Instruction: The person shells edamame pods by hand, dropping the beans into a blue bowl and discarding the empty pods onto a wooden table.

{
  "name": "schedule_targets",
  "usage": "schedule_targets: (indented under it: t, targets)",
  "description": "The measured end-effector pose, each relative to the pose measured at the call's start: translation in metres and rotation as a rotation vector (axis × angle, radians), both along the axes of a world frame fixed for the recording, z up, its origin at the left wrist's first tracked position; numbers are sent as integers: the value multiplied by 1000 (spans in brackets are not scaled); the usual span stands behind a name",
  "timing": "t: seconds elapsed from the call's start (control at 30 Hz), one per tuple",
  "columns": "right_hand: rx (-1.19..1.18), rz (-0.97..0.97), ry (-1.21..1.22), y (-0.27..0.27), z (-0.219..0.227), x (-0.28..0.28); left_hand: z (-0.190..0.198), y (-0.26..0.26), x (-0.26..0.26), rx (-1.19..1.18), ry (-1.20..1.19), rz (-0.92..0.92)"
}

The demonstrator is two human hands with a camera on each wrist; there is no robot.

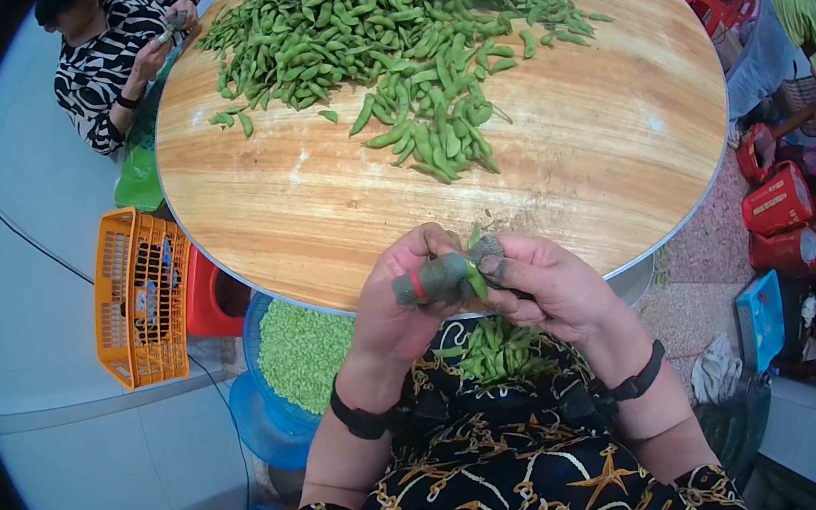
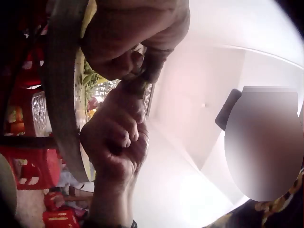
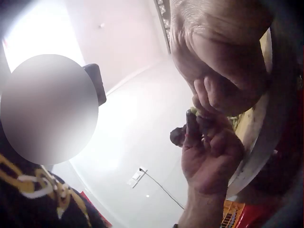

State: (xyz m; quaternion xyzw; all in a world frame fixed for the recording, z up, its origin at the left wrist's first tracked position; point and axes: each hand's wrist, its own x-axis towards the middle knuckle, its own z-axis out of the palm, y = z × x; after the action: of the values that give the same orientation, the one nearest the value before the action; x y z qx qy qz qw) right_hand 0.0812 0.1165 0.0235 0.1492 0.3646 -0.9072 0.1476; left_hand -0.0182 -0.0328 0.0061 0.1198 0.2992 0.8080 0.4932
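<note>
Close together over the lap, my two hands pinch one green soybean pod (image 1: 476, 280) between them. The left hand (image 1: 391, 302) has a dark grey-green finger cover (image 1: 443, 278) bound with a red band, and its fingers curl at the pod's left side. From the other side, the thumb and fingertips of the right hand (image 1: 557, 283) grip the pod; a dark cover sits on a finger there too. In the right wrist view a bit of the pod (image 3: 194, 110) shows between the fingertips. Several pods (image 1: 501, 350) lie in the lap below the hands.
A large heap of soybean pods (image 1: 381, 16) covers the far part of the round wooden table (image 1: 607, 142). Left of the lap, a blue basin (image 1: 254, 338) holds shelled beans (image 1: 303, 353). An orange crate (image 1: 139, 301) stands beside a red stool (image 1: 211, 293). Another person (image 1: 119, 61) sits at the far left.
</note>
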Motion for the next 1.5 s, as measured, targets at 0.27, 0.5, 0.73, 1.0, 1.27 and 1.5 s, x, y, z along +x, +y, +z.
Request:
schedule_targets:
  t: [0.27, 0.5, 0.73, 1.0, 1.27, 1.5]
  targets:
    - [678, -172, 87, -7, -3, -7, 0, 6, 6, -507, 773, 231]
    - [1658, -400, 226, 20, -3, -38, -2, 6, 6, -383, 370, 322]
    - [1916, -266, 34, 25, -12, -49, -4, 7, 12, -550, 819, 218]
    - [1093, -313, 231, 29, -13, -19, 2, 11, 10, -540, 712, 191]
    - [189, -18, 128, 14, 1, -4, 1, 14, 11, -123, 141, 128]
    - [481, 15, 203, 8, 3, 5, -3, 7, 5, -149, 110, 166]
